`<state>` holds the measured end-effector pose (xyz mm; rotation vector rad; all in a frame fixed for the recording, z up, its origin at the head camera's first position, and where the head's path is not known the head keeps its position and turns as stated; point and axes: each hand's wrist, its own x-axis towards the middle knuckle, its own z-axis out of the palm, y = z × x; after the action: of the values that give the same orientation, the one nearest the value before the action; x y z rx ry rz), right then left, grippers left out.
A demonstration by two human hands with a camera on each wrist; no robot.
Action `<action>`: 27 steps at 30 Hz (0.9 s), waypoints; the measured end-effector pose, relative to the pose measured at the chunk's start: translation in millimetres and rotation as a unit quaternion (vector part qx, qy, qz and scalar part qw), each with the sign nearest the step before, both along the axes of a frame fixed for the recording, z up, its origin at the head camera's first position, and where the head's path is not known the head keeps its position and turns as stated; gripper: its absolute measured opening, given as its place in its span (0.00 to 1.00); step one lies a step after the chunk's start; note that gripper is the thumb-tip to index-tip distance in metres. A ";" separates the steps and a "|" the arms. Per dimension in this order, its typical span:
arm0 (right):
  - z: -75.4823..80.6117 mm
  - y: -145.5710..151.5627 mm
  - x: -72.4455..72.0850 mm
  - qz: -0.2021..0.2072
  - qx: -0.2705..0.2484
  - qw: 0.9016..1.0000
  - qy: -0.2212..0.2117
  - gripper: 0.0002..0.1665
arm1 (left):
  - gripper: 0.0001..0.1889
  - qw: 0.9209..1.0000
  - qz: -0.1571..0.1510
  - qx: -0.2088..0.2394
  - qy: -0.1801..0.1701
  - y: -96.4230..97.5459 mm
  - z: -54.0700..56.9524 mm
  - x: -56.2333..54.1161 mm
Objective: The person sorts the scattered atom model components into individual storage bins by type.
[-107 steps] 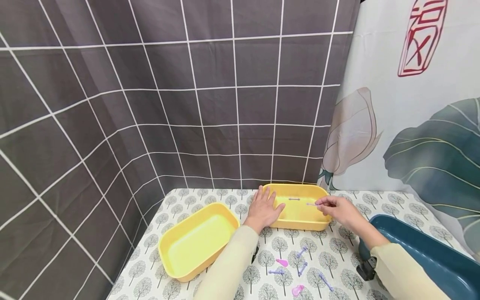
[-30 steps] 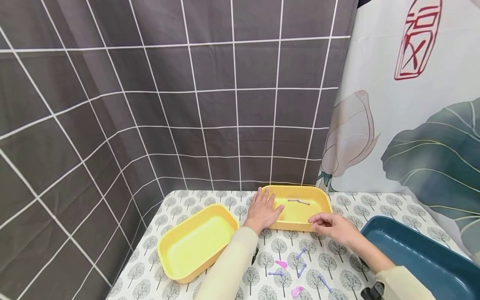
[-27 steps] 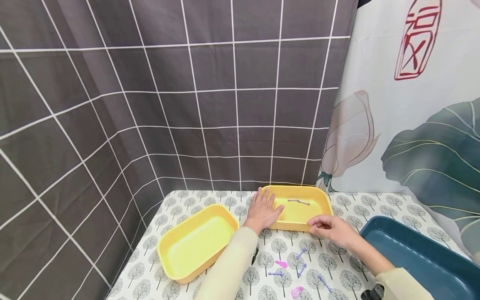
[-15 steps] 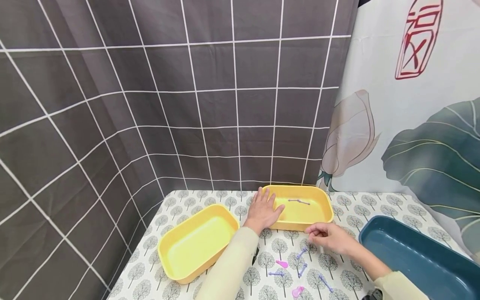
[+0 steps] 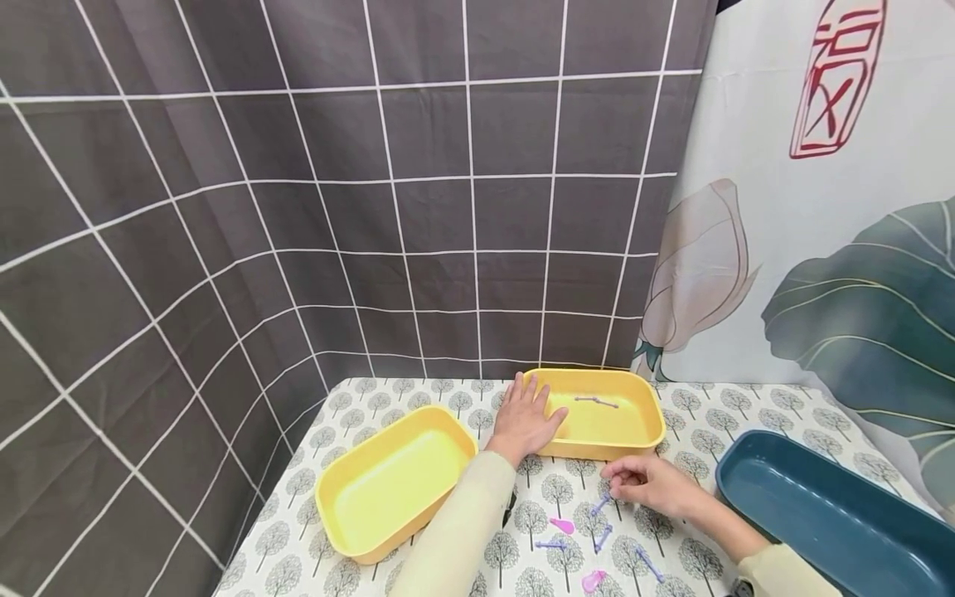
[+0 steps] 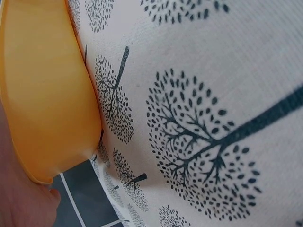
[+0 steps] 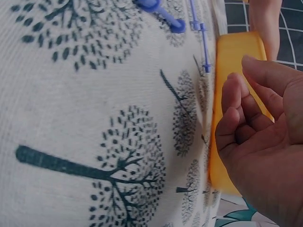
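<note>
My left hand (image 5: 522,421) rests on the left rim of the far yellow bin (image 5: 597,451), fingers spread. Two small purple sticks (image 5: 597,402) with knobbed ends lie in this bin, end to end. My right hand (image 5: 652,485) hovers in front of the bin, fingers loosely curled and holding nothing. Just below its fingertips a purple stick (image 5: 601,504) lies on the cloth. Nearby are more purple sticks (image 5: 603,537) and two pink drop-shaped pieces (image 5: 562,526). The right wrist view shows my right hand (image 7: 265,127) beside the bin, apart from the sticks (image 7: 205,49).
A second yellow bin (image 5: 391,489) stands at the left with nothing in it. A long dark blue bin (image 5: 828,506) is at the right. The tree-print cloth (image 5: 448,390) covers the table, and a dark grid curtain (image 5: 418,274) hangs behind.
My right hand earlier pinched a purple stick over the far bin. That stick now lies in the bin, and the hand has come back toward the sticks on the cloth. The left hand stays put.
</note>
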<state>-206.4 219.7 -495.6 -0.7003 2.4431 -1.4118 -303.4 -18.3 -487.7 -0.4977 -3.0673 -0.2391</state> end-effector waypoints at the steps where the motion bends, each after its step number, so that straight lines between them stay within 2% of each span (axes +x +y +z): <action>1: -1.3 -0.2 -0.3 0.003 -0.005 1.000 -0.003 0.17 | 0.38 1.000 0.001 -0.001 -0.001 0.1 -0.5 -0.3; 6: -7.2 -1.4 -2.7 0.012 -0.022 1.000 -0.009 0.15 | 0.37 1.000 0.000 0.004 0.004 0.6 -0.5 -0.7; 10: -9.7 -1.7 -3.6 0.013 0.000 1.000 0.009 0.13 | 0.37 1.000 -0.005 0.011 0.009 0.1 1.8 1.0; 17: -11.7 -2.1 -3.0 0.009 0.031 0.999 0.016 0.14 | 0.37 1.000 -0.007 0.011 0.004 0.1 1.8 1.2; 22: -12.8 -2.9 -2.6 -0.001 0.062 0.997 0.042 0.14 | 0.36 1.000 -0.004 0.009 0.001 1.0 1.2 -0.8; 27: -15.0 -4.3 -2.6 0.007 0.080 0.995 0.062 0.11 | 0.36 1.000 -0.002 0.004 -0.003 1.5 1.9 0.6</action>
<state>-209.0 215.4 -510.6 -0.7875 2.6058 -1.1833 -302.9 -16.9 -485.8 -0.5029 -3.0693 -0.2530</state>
